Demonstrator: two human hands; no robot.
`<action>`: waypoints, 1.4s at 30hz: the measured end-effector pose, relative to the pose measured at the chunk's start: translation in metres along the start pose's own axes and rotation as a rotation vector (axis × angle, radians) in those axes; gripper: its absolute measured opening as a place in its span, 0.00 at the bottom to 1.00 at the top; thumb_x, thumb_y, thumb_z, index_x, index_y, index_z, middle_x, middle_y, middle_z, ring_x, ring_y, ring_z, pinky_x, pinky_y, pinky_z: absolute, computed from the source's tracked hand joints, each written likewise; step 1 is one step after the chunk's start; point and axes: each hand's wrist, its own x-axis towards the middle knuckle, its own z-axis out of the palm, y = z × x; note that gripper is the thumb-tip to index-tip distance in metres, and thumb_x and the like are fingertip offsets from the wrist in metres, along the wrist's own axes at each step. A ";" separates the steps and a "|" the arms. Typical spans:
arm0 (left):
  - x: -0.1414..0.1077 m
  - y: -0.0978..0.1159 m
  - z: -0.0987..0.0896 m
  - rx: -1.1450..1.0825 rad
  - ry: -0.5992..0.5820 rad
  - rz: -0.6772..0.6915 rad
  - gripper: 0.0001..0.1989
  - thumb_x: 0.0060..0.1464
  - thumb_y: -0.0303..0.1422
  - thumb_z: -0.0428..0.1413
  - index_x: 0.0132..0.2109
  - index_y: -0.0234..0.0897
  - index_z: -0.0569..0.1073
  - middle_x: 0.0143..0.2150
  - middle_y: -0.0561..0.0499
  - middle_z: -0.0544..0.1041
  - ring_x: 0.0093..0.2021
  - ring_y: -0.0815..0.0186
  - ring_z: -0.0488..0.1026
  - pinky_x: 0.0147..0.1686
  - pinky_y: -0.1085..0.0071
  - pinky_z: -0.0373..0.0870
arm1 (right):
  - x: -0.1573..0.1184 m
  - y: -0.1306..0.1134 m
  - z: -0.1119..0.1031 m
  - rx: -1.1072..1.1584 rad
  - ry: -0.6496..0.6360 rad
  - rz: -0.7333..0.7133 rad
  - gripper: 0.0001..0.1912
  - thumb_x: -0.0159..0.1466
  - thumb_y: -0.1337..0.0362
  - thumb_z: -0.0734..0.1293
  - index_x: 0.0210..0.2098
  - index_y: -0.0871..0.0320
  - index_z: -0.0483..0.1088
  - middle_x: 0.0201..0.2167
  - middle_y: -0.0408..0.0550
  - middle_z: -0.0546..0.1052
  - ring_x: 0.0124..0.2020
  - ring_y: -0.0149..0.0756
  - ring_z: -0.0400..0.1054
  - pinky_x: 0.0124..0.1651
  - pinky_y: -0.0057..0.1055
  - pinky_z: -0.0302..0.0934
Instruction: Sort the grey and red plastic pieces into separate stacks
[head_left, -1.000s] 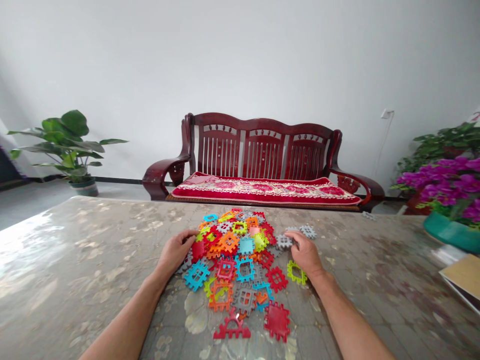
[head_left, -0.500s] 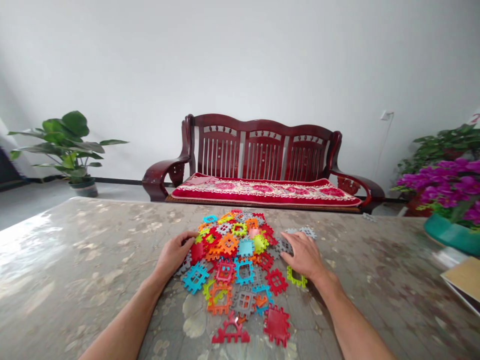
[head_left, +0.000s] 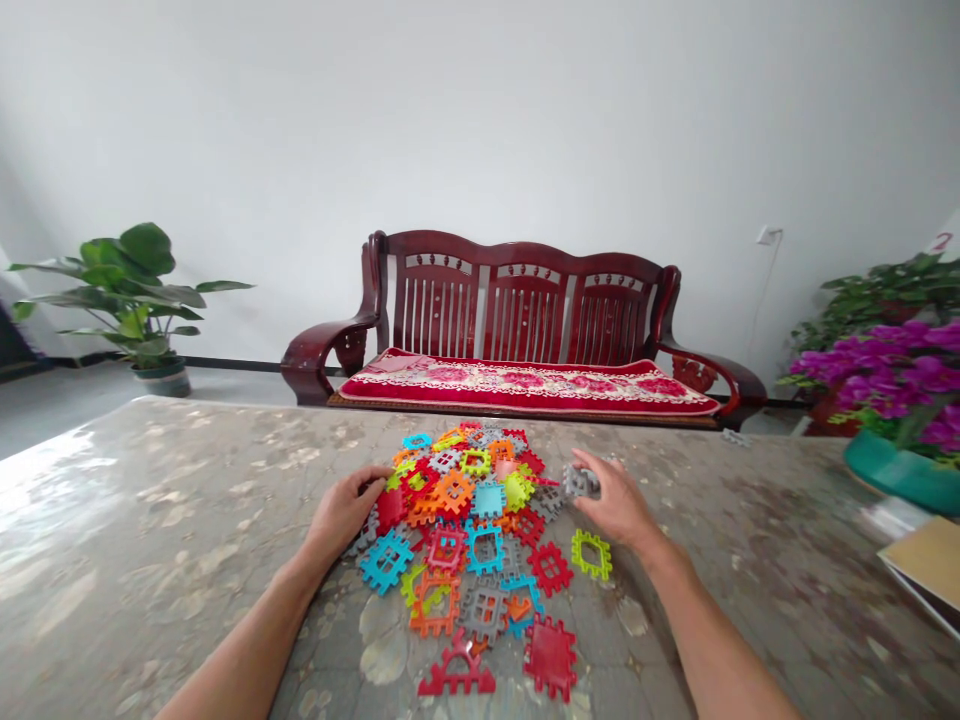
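Observation:
A heap of toothed plastic building tiles in red, orange, blue, lime and grey lies on the table. My right hand, just off the heap's right side, pinches a grey window tile between thumb and fingers. My left hand rests against the heap's left edge, thumb and forefinger apart beside a red tile; its other fingers are hidden. Below the right hand lies a lime frame tile. Nearest to me are a solid red tile and a red arched piece.
The patterned table spreads out around the heap. A teal flowerpot and a tan box or book stand at the right. Behind the table is a wooden bench; a potted plant is at the left.
My right hand has closed round the grey window tile and lifted it slightly away from the heap. The lime frame tile shows fully now. My left hand has stayed put.

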 end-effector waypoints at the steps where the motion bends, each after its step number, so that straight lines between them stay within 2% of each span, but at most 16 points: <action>1: 0.000 0.000 0.000 0.002 0.005 -0.002 0.18 0.52 0.43 0.50 0.44 0.43 0.79 0.43 0.53 0.82 0.46 0.58 0.77 0.49 0.68 0.70 | 0.003 0.008 -0.003 0.030 0.038 0.022 0.38 0.50 0.69 0.66 0.61 0.50 0.63 0.49 0.46 0.77 0.50 0.43 0.67 0.56 0.41 0.58; 4: 0.000 0.001 0.000 0.008 0.017 0.001 0.19 0.51 0.43 0.50 0.43 0.42 0.79 0.43 0.53 0.83 0.44 0.58 0.77 0.48 0.68 0.70 | 0.009 0.035 -0.010 0.076 0.108 0.090 0.38 0.49 0.70 0.65 0.61 0.52 0.62 0.49 0.47 0.77 0.51 0.43 0.68 0.57 0.43 0.58; 9: 0.001 0.000 0.000 0.017 0.015 0.009 0.19 0.52 0.44 0.50 0.43 0.42 0.79 0.43 0.52 0.82 0.44 0.58 0.78 0.47 0.69 0.71 | 0.018 0.078 -0.011 0.059 0.075 0.174 0.41 0.46 0.74 0.64 0.61 0.54 0.62 0.50 0.49 0.77 0.51 0.43 0.69 0.58 0.44 0.59; 15: 0.000 0.003 -0.001 0.009 0.004 -0.017 0.19 0.51 0.45 0.50 0.43 0.42 0.78 0.44 0.52 0.82 0.45 0.58 0.77 0.48 0.67 0.69 | 0.031 0.104 -0.011 -0.024 0.030 0.163 0.43 0.44 0.78 0.61 0.60 0.54 0.64 0.49 0.48 0.78 0.51 0.42 0.69 0.57 0.42 0.60; 23: -0.001 0.004 -0.002 -0.013 0.006 -0.022 0.19 0.50 0.45 0.50 0.42 0.42 0.79 0.43 0.52 0.83 0.45 0.58 0.77 0.49 0.67 0.69 | 0.039 0.119 -0.004 -0.059 -0.144 0.131 0.44 0.40 0.78 0.60 0.57 0.57 0.67 0.51 0.51 0.77 0.53 0.45 0.69 0.57 0.40 0.60; 28: 0.001 0.003 -0.002 -0.040 0.013 -0.037 0.21 0.49 0.46 0.50 0.43 0.41 0.79 0.43 0.51 0.83 0.45 0.57 0.77 0.49 0.67 0.70 | 0.042 0.118 -0.007 -0.041 -0.240 0.131 0.45 0.40 0.77 0.61 0.60 0.60 0.64 0.56 0.55 0.73 0.57 0.47 0.67 0.59 0.40 0.58; 32: 0.001 0.002 -0.002 -0.049 0.003 -0.041 0.20 0.49 0.46 0.51 0.43 0.41 0.78 0.44 0.51 0.83 0.45 0.58 0.77 0.49 0.66 0.70 | 0.047 0.114 -0.010 0.041 -0.342 0.152 0.47 0.40 0.77 0.61 0.62 0.62 0.61 0.54 0.55 0.75 0.51 0.43 0.72 0.52 0.34 0.64; 35: 0.001 0.000 -0.001 -0.060 0.007 -0.035 0.20 0.50 0.45 0.51 0.44 0.41 0.78 0.45 0.50 0.82 0.47 0.57 0.77 0.50 0.67 0.69 | 0.049 0.113 -0.011 0.013 -0.327 0.127 0.45 0.40 0.76 0.61 0.60 0.60 0.65 0.50 0.53 0.77 0.48 0.43 0.73 0.52 0.36 0.64; 42: 0.002 -0.003 -0.001 -0.042 0.005 -0.028 0.20 0.50 0.45 0.51 0.43 0.41 0.78 0.44 0.51 0.82 0.46 0.58 0.77 0.49 0.67 0.69 | 0.050 0.119 -0.009 -0.068 -0.282 0.101 0.41 0.39 0.75 0.62 0.55 0.56 0.70 0.53 0.52 0.75 0.56 0.47 0.67 0.62 0.44 0.55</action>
